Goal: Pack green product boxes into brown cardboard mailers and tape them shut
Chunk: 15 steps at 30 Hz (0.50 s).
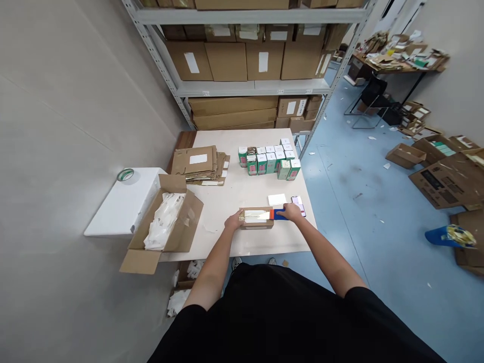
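A small cardboard box (257, 225) lies near the front of the white table, with a shiny strip of tape (256, 216) along its top. At the box's left end, my left hand (234, 220) grips the corner and edge. My right hand (290, 212) is closed around a blue and orange tape dispenser (279, 215), which rests against the box's right end. Just behind the dispenser are a white card (277, 199) and a phone (298, 205) with its screen lit.
Several green-and-white small boxes (270, 162) stand at the table's back right. Flattened cartons (200, 166) are stacked at back left. An open carton (192, 222) with white plastic sits at the left edge, beside a tape roll (125, 174). A shelf rack (249, 88) stands behind.
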Each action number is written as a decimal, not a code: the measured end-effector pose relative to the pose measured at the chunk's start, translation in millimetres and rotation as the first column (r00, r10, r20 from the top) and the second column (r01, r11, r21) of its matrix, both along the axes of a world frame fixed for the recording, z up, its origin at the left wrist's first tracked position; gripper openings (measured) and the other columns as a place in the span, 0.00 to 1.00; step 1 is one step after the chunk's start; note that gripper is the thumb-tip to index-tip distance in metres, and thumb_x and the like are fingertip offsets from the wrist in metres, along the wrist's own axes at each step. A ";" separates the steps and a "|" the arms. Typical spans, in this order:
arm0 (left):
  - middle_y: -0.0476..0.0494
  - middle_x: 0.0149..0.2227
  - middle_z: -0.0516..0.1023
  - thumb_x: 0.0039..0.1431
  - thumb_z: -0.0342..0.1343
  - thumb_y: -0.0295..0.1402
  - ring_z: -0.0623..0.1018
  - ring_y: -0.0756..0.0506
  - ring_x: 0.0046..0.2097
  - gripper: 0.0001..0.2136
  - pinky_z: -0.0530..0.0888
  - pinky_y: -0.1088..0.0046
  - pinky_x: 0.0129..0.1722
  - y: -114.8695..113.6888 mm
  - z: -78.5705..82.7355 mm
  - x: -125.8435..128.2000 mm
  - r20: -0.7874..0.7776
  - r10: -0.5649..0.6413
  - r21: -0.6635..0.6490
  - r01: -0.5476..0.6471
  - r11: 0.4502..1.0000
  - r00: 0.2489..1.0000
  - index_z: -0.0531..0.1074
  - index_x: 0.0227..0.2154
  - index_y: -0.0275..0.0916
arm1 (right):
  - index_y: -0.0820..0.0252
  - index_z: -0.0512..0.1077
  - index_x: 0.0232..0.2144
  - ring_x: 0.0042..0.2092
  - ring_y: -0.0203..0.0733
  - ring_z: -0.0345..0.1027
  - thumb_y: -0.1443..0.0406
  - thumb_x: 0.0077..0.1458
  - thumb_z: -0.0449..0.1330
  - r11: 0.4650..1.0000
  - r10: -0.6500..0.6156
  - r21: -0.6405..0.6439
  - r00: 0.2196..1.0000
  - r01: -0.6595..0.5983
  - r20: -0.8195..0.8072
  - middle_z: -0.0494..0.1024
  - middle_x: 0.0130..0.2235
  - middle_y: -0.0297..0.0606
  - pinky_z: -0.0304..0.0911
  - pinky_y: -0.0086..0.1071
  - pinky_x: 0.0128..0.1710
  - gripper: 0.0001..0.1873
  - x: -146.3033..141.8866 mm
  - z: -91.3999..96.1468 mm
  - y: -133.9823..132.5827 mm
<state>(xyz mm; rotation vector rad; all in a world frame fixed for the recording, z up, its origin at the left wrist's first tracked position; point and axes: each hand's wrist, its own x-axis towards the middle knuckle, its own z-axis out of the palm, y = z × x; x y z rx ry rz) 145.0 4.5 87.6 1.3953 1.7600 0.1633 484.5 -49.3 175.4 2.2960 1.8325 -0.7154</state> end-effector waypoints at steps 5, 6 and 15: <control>0.43 0.49 0.84 0.32 0.76 0.35 0.80 0.32 0.53 0.37 0.70 0.65 0.48 6.1 -0.4 1.3 0.014 0.008 0.001 -0.008 1.000 1.000 0.78 0.53 0.56 | 0.58 0.79 0.41 0.44 0.49 0.76 0.45 0.57 0.65 0.992 -0.122 -0.017 0.992 0.122 0.015 0.82 0.45 0.48 0.60 0.31 0.33 0.24 62.3 -7.5 -26.5; 0.43 0.49 0.84 0.32 0.75 0.36 0.80 0.33 0.53 0.37 0.70 0.66 0.48 6.7 -0.8 1.9 0.016 0.013 0.000 -0.013 1.000 1.000 0.78 0.53 0.55 | 0.58 0.80 0.41 0.44 0.49 0.76 0.45 0.57 0.65 0.990 -0.139 -0.018 0.990 0.139 0.014 0.82 0.45 0.48 0.60 0.31 0.33 0.24 66.8 -9.3 -29.8; 0.42 0.51 0.83 0.38 0.73 0.38 0.80 0.33 0.54 0.35 0.70 0.66 0.49 3.9 -0.7 5.6 -0.004 0.002 -0.013 -0.002 1.000 1.000 0.75 0.56 0.55 | 0.59 0.79 0.45 0.45 0.49 0.76 0.45 0.59 0.64 0.988 -0.147 -0.037 0.988 0.149 0.041 0.82 0.46 0.50 0.60 0.32 0.35 0.25 61.1 -25.2 -27.7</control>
